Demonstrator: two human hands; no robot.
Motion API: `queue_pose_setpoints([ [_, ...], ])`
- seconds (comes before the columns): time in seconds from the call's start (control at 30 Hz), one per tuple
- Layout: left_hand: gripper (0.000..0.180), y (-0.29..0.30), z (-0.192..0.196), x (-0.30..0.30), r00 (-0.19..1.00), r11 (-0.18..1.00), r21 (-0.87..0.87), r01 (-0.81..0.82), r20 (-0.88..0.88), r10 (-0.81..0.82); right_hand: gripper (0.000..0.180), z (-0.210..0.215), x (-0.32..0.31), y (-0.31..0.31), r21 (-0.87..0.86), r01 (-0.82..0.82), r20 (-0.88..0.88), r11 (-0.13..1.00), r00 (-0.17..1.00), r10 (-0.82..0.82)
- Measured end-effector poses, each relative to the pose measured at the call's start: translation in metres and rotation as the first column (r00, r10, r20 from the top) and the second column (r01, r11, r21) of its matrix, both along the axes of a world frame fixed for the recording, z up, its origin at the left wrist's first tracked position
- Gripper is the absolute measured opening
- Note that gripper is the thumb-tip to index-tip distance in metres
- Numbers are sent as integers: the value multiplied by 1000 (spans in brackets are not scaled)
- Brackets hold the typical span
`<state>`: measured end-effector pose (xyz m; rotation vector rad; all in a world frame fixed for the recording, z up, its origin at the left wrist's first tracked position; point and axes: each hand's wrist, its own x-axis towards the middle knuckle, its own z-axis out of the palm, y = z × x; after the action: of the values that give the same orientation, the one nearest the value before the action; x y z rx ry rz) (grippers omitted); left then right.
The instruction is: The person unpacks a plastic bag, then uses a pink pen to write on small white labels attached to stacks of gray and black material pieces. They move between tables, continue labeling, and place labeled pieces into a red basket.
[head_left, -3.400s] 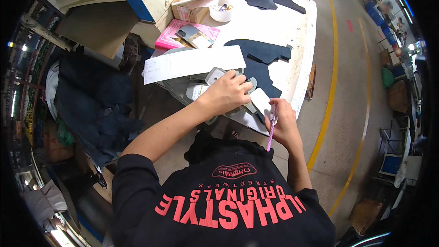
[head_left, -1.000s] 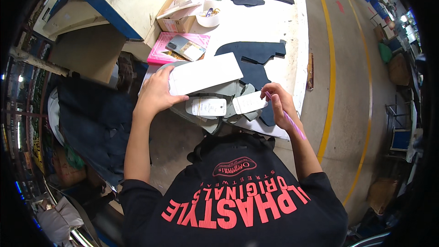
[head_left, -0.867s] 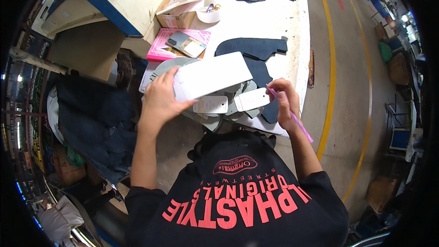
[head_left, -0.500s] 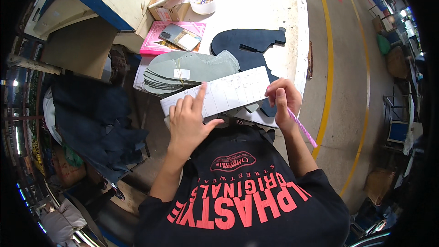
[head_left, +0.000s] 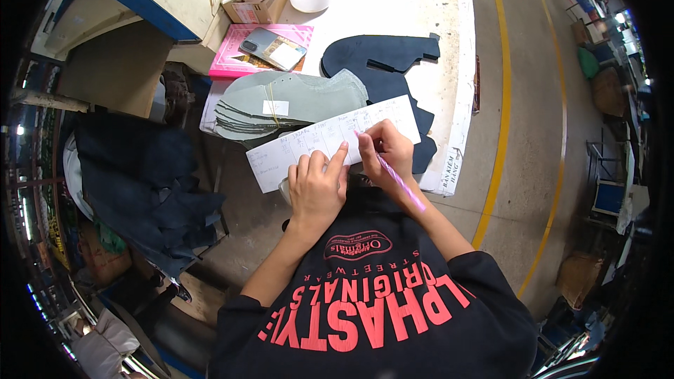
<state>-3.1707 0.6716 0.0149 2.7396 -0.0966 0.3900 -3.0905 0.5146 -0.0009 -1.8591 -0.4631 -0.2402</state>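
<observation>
A long white sheet of paper [head_left: 277,161], ruled in columns with handwriting, lies slantwise across the near edge of the table. My left hand [head_left: 314,193] rests on its lower edge, index finger stretched out and the other fingers slightly bent, holding nothing. In my right hand [head_left: 386,154] is a pink-and-white twisted pen [head_left: 401,184], its tip at the writing on the sheet. Just beyond the paper is a stack of grey-green cut pieces [head_left: 302,91], tied with a thin band and bearing a small white label [head_left: 276,108]. Dark navy cut pieces [head_left: 379,60] lie to the right.
A phone [head_left: 272,49] sits on a pink box [head_left: 223,63] at the table's left. Behind are an open cardboard box [head_left: 261,11] and a white bowl [head_left: 309,4] of small items. Dark material [head_left: 140,189] is heaped at left; a yellow-lined aisle [head_left: 519,133] runs at right.
My right hand has moved left from the sheet's right end, bringing the pen tip onto the paper. My left hand has shifted right and nearer along the sheet's lower edge.
</observation>
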Motion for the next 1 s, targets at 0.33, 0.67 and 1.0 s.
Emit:
queue_pose_setpoints([
  [0.33, 46, 1, -3, 1, 1000, 1000, 14, 2, 7, -2, 41, -19, 9, 12, -87, -8, 85, 996, 996, 15],
  [0.67, 39, 1, -8, 2, 1000, 998, 59, 3, 27, -4, 36, -14, 10, 17, -89, -21, 121, 996, 992, 32],
  [1.0, 42, 1, -6, 3, 1000, 999, 48, 9, 20, -10, 36, -16, 9, 17, -83, 12, 124, 996, 992, -1],
])
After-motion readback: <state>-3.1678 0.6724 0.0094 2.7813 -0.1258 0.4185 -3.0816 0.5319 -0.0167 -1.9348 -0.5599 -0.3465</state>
